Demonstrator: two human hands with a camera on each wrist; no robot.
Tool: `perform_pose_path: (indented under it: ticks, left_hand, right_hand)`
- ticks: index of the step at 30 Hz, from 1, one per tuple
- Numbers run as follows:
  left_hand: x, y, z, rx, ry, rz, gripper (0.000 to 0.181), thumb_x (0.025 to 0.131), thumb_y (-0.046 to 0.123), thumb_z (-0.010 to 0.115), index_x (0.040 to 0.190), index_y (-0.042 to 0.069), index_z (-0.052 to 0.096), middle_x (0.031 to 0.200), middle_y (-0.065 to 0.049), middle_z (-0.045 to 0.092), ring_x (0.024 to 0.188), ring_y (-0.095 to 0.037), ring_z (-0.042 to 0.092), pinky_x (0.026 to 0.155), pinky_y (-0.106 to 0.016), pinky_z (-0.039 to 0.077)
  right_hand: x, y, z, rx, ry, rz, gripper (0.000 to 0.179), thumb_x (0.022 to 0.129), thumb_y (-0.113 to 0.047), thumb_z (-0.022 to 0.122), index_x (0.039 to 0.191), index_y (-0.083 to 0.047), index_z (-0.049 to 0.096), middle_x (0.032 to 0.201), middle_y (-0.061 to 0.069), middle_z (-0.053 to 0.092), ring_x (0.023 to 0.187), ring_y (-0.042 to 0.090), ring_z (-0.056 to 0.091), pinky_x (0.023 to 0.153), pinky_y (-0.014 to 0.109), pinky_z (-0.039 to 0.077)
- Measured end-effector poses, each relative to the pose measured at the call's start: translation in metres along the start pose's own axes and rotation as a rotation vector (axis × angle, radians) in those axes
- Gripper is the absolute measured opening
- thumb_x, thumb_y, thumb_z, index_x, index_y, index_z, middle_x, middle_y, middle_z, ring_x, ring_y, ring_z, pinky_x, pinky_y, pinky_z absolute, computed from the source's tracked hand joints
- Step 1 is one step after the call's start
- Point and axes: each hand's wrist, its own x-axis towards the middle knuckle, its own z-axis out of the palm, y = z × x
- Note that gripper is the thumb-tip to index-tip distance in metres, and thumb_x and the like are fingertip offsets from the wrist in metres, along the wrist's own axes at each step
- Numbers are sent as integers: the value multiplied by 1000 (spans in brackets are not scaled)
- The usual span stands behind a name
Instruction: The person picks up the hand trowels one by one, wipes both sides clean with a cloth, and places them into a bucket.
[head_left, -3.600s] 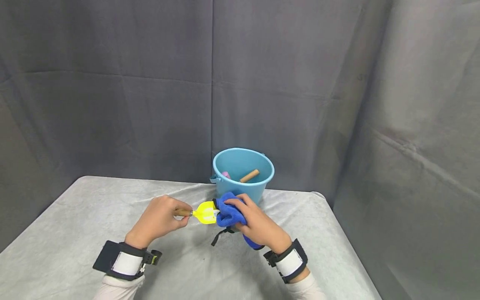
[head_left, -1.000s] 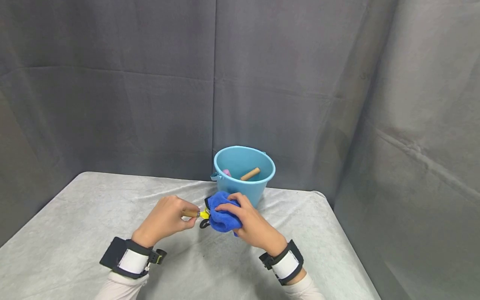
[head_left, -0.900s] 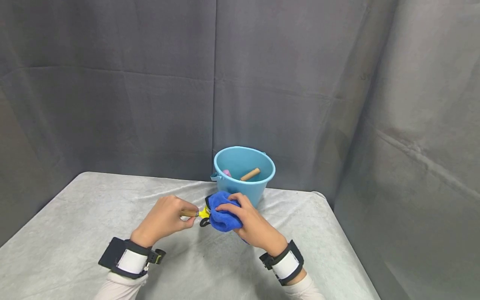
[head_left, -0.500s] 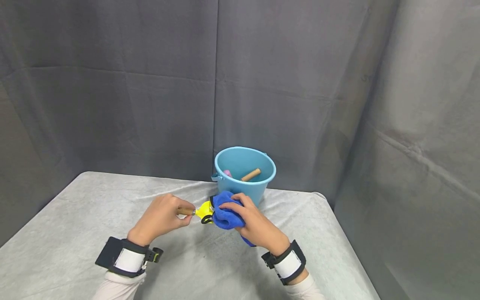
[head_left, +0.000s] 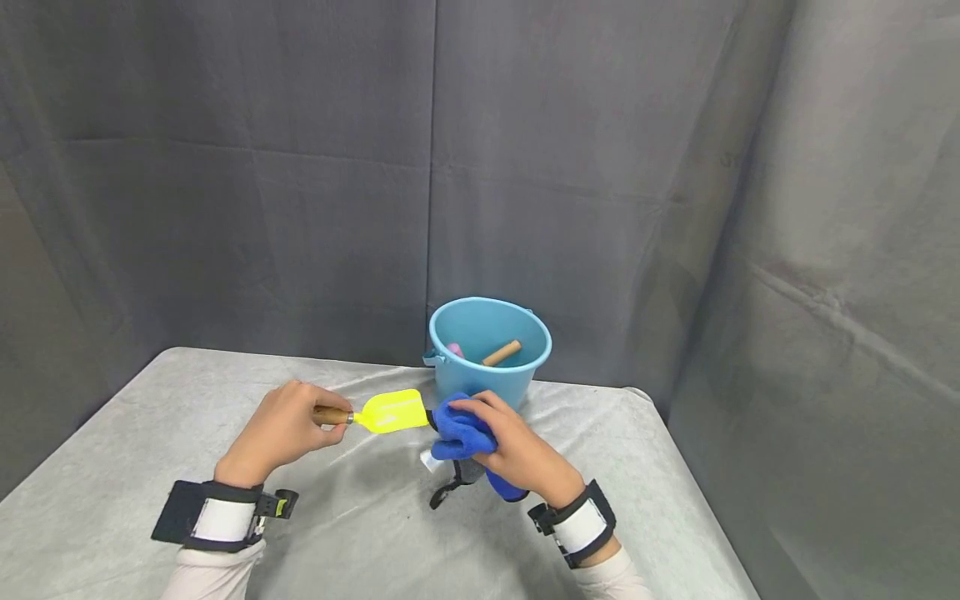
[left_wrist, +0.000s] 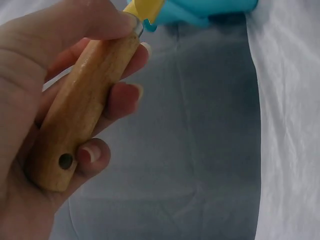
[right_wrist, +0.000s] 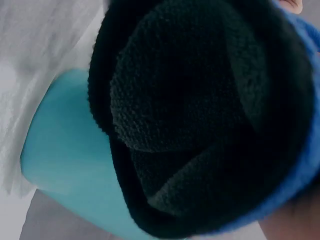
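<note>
My left hand [head_left: 279, 427] holds a small yellow trowel [head_left: 392, 412] by its wooden handle [left_wrist: 82, 105]. The left wrist view shows the fingers curled round that handle, with the thumb near the metal collar. Its blade points right and shows almost whole; the tip is at the edge of a blue cloth [head_left: 459, 432]. The bunched cloth is gripped by my right hand [head_left: 525, 446], in front of the bucket. A black loop and a white tag hang below it. The cloth's dark grey underside [right_wrist: 190, 90] fills much of the right wrist view.
A light blue bucket [head_left: 491, 385] stands behind the hands at the back of the table. In it are a stick-like wooden piece [head_left: 501, 353] and something pink [head_left: 455, 349]. Pale cloth covers the table [head_left: 360, 517]; grey curtains [head_left: 300, 208] rise behind and at the sides.
My left hand has moved left, drawing the trowel blade out of the blue cloth, which had covered most of it a second ago. My right hand has shifted slightly right, still gripping the cloth.
</note>
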Motion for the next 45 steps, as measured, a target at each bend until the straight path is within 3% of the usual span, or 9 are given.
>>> perform_pose_path:
  ticks: [4,9,16,22,30,36,45]
  left_hand:
    - [-2,-5,-7,-5,22,-38,23,73,6,83,94,13,83,81,8,77,67,-6,70,55,-24,47]
    - [-3,-7,-8,-2,57,-26,24,74,8,83,97,14,83,84,7,78,63,-1,65,51,-23,43]
    - [1,1,-2,-77,169,87,26,73,3,85,98,10,83,87,2,79,70,-6,72,56,-23,51]
    - [8,12,8,-137,229,203,30,70,-2,86,98,10,83,89,1,80,76,-9,76,64,-20,57]
    - [18,27,28,-256,294,382,32,70,-5,86,100,8,81,93,-2,79,80,-14,76,73,-17,58]
    - [19,36,39,-241,297,413,32,70,-2,88,100,6,81,95,-3,79,83,-17,76,75,-22,59]
    - [21,47,53,-232,311,491,33,72,-2,87,103,4,80,97,-5,79,88,-21,77,77,-30,61]
  right_hand:
    - [0,2,-1,7,35,22,82,78,-4,86,149,-7,45,138,13,57,127,29,57,105,51,48]
    - [0,5,-1,6,94,33,89,70,-5,92,147,0,47,133,16,61,123,31,60,102,51,50]
    - [0,16,3,31,201,16,62,67,-7,94,123,-5,68,118,10,71,114,29,62,97,47,52]
    - [3,21,8,112,265,5,49,71,-10,93,113,-13,69,113,0,69,113,21,57,97,43,47]
    - [8,16,19,246,192,14,59,88,-12,79,140,-13,52,135,6,60,126,21,57,107,42,48]
    - [9,16,30,340,106,68,57,90,-9,74,141,-11,49,136,9,61,126,23,59,107,45,48]
    - [4,17,42,433,84,124,62,94,-10,72,147,-8,39,143,16,52,132,29,51,113,50,41]
